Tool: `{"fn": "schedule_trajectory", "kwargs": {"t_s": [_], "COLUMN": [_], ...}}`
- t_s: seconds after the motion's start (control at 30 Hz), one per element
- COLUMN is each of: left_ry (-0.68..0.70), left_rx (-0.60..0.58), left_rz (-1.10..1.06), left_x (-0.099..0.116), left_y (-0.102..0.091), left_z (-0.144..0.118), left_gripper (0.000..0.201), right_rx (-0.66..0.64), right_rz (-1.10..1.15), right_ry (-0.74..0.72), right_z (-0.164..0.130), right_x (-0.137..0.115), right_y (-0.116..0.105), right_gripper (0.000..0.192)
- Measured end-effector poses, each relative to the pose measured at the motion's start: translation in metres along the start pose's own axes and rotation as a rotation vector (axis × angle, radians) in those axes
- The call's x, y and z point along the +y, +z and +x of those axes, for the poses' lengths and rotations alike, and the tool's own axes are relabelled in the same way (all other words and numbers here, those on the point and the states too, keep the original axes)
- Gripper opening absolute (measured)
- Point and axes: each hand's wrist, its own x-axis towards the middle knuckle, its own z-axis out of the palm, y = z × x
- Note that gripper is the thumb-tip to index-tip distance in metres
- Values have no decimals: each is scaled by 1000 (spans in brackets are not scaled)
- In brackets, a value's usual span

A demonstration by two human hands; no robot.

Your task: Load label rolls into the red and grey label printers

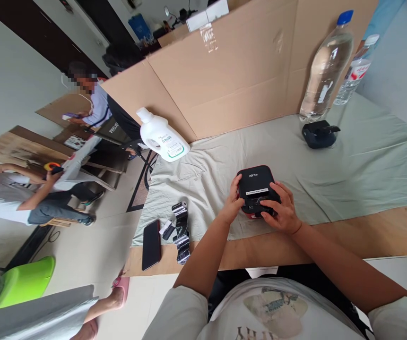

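Note:
On the cloth-covered table in front of me sits a small black box-shaped device (255, 177) with red edges and a white strip on its top. My left hand (230, 203) grips its left side, with the thumb near the front edge. At the right side, my right hand (284, 210) is closed around the front corner, its fingers and thumb on the front panel. What exactly the right fingertips press or pinch is too small to tell. A curled strip of shiny black film (182, 229) lies to the left, beside a small black-and-white piece (168, 230).
A phone (151, 245) lies at the table's left front edge. Behind it stands a white jug (164, 139). A large water bottle (325, 73), a smaller bottle (354, 78) and a black gadget (318, 134) are at back right. A cardboard panel (238, 71) borders the back. Other people sit at left.

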Motion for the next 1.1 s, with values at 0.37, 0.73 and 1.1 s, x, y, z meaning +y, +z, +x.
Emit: {"fn": "schedule_trajectory", "kwargs": {"t_s": [0.37, 0.73, 1.1], "left_ry": [-5, -12, -61], "left_rx": [41, 277, -146], "left_rz": [-69, 303, 1153], "left_x": [-2, 28, 47], "left_y": [1, 2, 43], "left_z": [0, 3, 64], "left_gripper": [112, 57, 37], "right_rx": [-9, 123, 166], "right_rz": [31, 261, 209], "right_ry": [18, 286, 564], "right_z": [-9, -16, -28], "right_x": [3, 26, 50], "right_y": [4, 10, 23], "right_gripper": [24, 58, 39]}}
